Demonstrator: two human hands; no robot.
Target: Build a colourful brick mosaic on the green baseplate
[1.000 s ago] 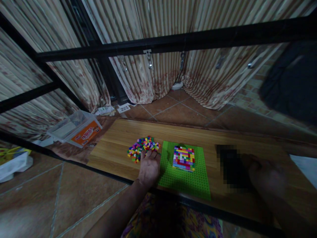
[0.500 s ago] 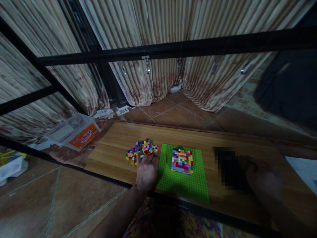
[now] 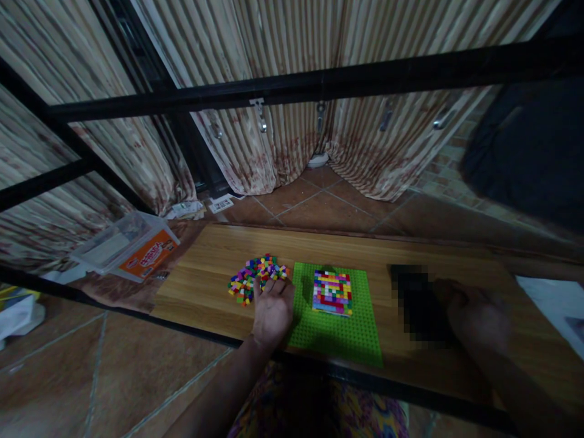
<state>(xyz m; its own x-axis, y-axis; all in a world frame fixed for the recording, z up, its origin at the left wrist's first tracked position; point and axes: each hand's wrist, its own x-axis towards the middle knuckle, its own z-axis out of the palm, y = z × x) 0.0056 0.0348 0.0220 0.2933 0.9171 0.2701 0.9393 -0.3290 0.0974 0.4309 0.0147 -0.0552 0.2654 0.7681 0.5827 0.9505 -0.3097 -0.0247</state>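
Note:
My left hand point(image 3: 274, 310) is palm down at the near right side of a heap of small coloured building bricks point(image 3: 249, 277). Its fingers bend in and down, and the fingertips are hidden, so whatever they may pinch does not show. Just right of it lies a green studded baseplate point(image 3: 340, 340), bearing a low, roughly square build of many-coloured bricks point(image 3: 332, 292). Over on the right, my right hand point(image 3: 477, 313) is closed at the edge of a dark, pixelated object point(image 3: 420, 304); its kind cannot be made out.
The wooden tabletop point(image 3: 196, 274) has a dark front edge. A clear plastic box with an orange label point(image 3: 148, 255) stands beyond its left end. White paper point(image 3: 554, 310) lies at the right. Behind are a black metal bar point(image 3: 292, 88) and striped curtains point(image 3: 292, 36).
My left hand has shifted slightly right relative to the brick heap, and its fingers are more curled. My right hand stays by the dark object. The whole view has shifted a little.

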